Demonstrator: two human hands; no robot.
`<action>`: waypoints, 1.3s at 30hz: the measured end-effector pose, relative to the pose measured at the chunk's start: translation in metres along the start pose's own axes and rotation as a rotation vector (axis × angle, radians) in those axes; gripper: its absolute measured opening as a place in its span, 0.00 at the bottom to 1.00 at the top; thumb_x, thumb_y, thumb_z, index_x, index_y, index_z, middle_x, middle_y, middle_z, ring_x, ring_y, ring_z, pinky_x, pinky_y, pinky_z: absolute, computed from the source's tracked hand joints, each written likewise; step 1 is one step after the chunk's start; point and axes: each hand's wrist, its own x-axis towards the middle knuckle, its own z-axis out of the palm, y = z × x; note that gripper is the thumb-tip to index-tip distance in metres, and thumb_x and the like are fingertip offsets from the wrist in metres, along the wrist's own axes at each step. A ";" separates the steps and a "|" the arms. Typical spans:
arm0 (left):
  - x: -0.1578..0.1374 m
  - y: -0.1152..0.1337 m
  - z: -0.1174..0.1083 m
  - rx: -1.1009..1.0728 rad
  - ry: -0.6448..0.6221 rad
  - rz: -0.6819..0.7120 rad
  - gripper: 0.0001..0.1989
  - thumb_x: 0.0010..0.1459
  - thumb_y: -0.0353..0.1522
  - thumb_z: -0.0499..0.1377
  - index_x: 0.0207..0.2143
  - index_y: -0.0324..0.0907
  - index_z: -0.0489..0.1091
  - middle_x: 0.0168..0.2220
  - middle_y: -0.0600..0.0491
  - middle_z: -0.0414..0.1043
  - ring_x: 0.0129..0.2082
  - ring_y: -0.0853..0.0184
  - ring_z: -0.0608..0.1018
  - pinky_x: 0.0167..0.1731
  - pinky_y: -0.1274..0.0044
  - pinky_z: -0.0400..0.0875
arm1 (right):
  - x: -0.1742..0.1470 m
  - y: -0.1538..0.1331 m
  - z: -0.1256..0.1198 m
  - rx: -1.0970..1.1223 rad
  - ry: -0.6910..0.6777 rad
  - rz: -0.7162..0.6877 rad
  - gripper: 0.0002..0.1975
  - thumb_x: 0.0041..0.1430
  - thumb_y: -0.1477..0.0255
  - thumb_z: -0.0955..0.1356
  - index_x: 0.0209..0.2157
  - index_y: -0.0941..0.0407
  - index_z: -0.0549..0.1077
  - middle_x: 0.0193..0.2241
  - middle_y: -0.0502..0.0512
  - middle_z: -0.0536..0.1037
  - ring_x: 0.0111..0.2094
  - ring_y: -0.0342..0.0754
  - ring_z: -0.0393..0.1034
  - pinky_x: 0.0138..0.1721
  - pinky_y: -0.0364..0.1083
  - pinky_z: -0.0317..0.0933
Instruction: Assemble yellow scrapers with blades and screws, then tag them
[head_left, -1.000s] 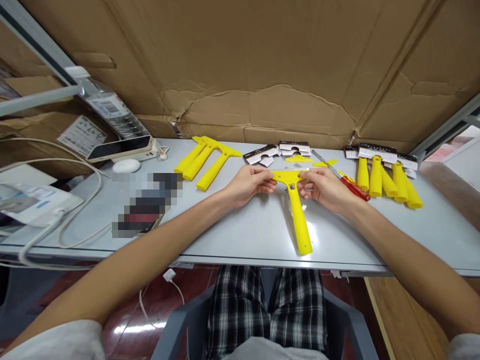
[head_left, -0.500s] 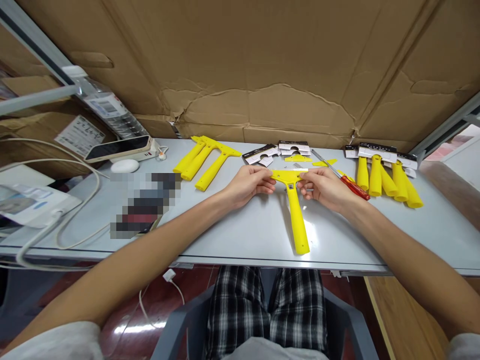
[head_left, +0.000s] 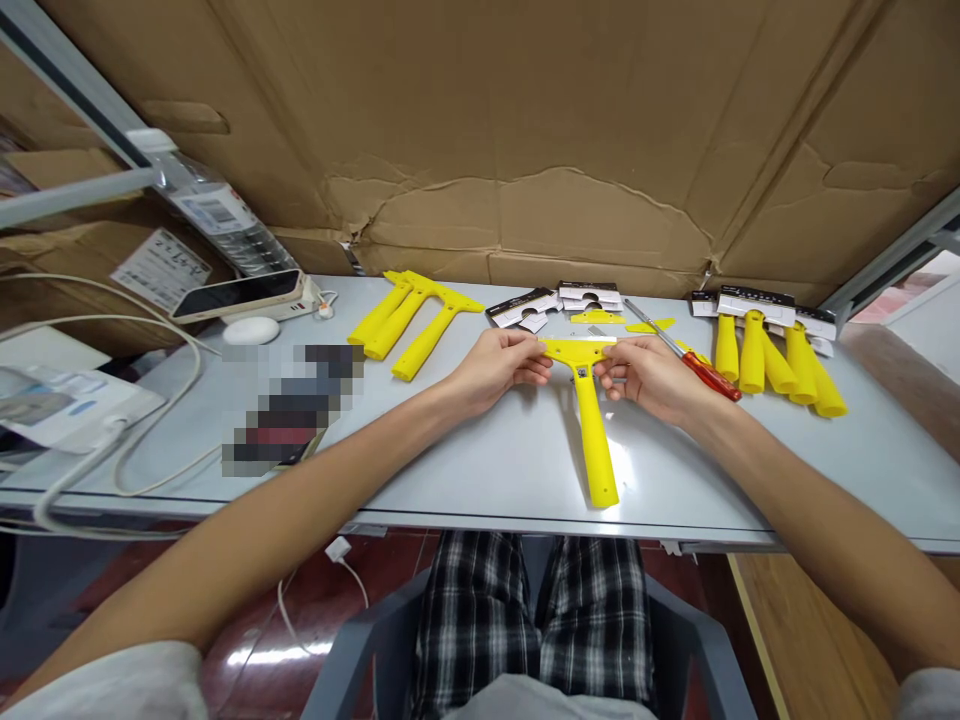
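Between my hands is a yellow T-shaped scraper (head_left: 592,430), its head away from me and its handle pointing toward the table's front edge. A thin metal blade (head_left: 583,340) shows along the top of the head. My left hand (head_left: 504,370) pinches the left end of the head, thumb on top and fingers curled beneath. The right end is pinched by my right hand (head_left: 646,372) in the same way. Just beyond lie a small yellow clamp plate (head_left: 598,318) and another yellow piece (head_left: 651,326). A screwdriver with a red handle (head_left: 711,376) lies beside my right hand.
Several yellow scraper handles (head_left: 424,330) lie at the back left. Scrapers with black-and-white sleeves (head_left: 754,303) are grouped at the right; loose sleeves (head_left: 523,308) lie at the back. A phone (head_left: 238,296), white cables (head_left: 199,370) and a water bottle (head_left: 225,220) occupy the left.
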 end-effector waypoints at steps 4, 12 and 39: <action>0.001 -0.001 -0.001 -0.011 -0.017 0.001 0.08 0.65 0.23 0.60 0.32 0.32 0.76 0.28 0.47 0.79 0.23 0.71 0.81 0.26 0.81 0.77 | -0.001 -0.001 0.001 0.007 0.003 0.001 0.13 0.52 0.69 0.72 0.35 0.63 0.68 0.31 0.58 0.75 0.25 0.39 0.68 0.24 0.41 0.63; 0.001 0.004 -0.003 0.017 0.072 0.036 0.07 0.65 0.27 0.61 0.42 0.32 0.77 0.32 0.48 0.78 0.23 0.70 0.79 0.23 0.78 0.77 | 0.004 -0.008 -0.007 0.032 0.106 -0.033 0.10 0.53 0.72 0.69 0.35 0.62 0.67 0.30 0.59 0.75 0.23 0.40 0.67 0.24 0.41 0.62; -0.016 -0.012 0.015 -0.023 -0.079 -0.010 0.12 0.62 0.30 0.64 0.25 0.36 0.72 0.22 0.54 0.70 0.18 0.73 0.73 0.18 0.80 0.71 | -0.009 0.011 0.024 0.125 -0.046 -0.019 0.21 0.49 0.64 0.76 0.38 0.63 0.69 0.33 0.58 0.76 0.30 0.41 0.72 0.32 0.43 0.69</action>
